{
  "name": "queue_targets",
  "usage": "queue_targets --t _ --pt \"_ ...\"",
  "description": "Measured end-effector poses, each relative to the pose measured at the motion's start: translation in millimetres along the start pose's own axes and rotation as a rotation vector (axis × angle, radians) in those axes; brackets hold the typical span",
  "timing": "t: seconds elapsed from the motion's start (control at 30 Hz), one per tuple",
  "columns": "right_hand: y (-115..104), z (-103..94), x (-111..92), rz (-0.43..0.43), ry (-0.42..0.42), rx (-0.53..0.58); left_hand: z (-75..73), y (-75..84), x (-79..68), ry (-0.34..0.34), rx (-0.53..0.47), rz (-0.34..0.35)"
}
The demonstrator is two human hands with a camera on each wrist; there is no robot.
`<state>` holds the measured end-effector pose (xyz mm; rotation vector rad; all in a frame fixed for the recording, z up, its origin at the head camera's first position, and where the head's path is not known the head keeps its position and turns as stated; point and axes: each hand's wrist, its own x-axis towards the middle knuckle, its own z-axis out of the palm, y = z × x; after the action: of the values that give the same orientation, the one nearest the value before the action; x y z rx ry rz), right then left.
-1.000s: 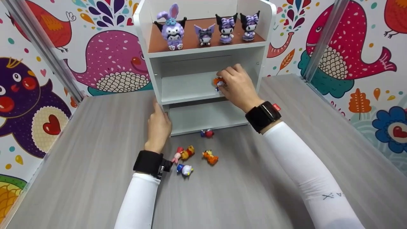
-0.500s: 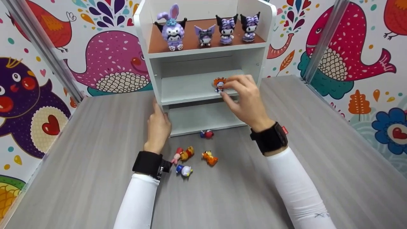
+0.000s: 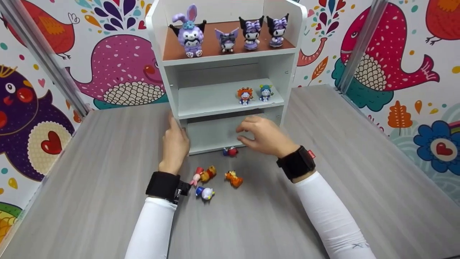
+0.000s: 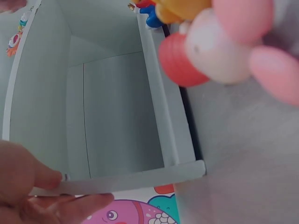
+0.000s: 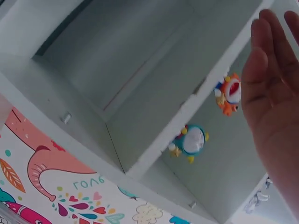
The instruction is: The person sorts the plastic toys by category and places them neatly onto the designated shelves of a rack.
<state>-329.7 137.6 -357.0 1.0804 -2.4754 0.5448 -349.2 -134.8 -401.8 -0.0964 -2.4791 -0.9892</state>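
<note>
R hand [image 3: 264, 136] has come down off the orange-maned fig. [image 3: 245, 95] since the last frame & now hangs lower, in front of the white shelf's [image 3: 215, 76] btm compartment; teal-capped fig. [image 3: 265, 93], hidden behind it ½ sec. ago, now shows. Both figs. stand upright on the white shelf's mid board [image 3: 205, 100], twd its R end nr the front edge, just beside each other but apart, teal one closer to the R side panel.

Hands: R holds nothing, fingers loosely bent, thumb apart from them. L hand [image 3: 174, 145] pinches the white shelf's L side panel, thumb on inner face, fingers on outer (L wrist view).

On the table [image 3: 273, 216] in front of the white shelf: red/blue fig. [image 3: 230, 151] lies right by its foot. Further out from it lie orange tiger fig. [image 3: 234, 178], yellow bear fig. [image 3: 208, 174] & pink fig. [image 3: 196, 176]; can't tell if the last 2 touch. White/blue fig. [image 3: 205, 193] lies farthest out.

White shelf's brown top board carries 4 upright figs., L to R: big rabbit-eared purple fig. [image 3: 190, 36], small purple-eared fig. [image 3: 227, 40], 2 black-eared figs. [image 3: 251, 34] w/ striped bows. Patterned walls [image 3: 124, 68] stand behind & either side of the white shelf.
</note>
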Motion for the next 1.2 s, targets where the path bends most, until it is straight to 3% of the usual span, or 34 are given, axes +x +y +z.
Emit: queue_targets --t 0.17,0.3,0.5,0.67,1.2 --pt "3 22.4 2 0.017 -0.159 0.034 -0.8 0.2 0.2 0.001 -0.004 0.003" --pt "7 40.4 3 0.040 -0.290 -0.003 -1.5 1.2 -0.3 0.003 -0.013 -0.002" --pt "11 55.8 0 0.082 -0.406 -0.045 -1.6 2.2 0.2 -0.013 -0.037 -0.020" --pt "12 64.9 -3 0.072 -0.440 -0.044 -1.4 1.4 0.0 -0.008 -0.028 -0.024" --pt "11 71.5 -5 0.106 -0.423 -0.021 -0.7 0.3 -0.9 -0.013 -0.003 -0.019"
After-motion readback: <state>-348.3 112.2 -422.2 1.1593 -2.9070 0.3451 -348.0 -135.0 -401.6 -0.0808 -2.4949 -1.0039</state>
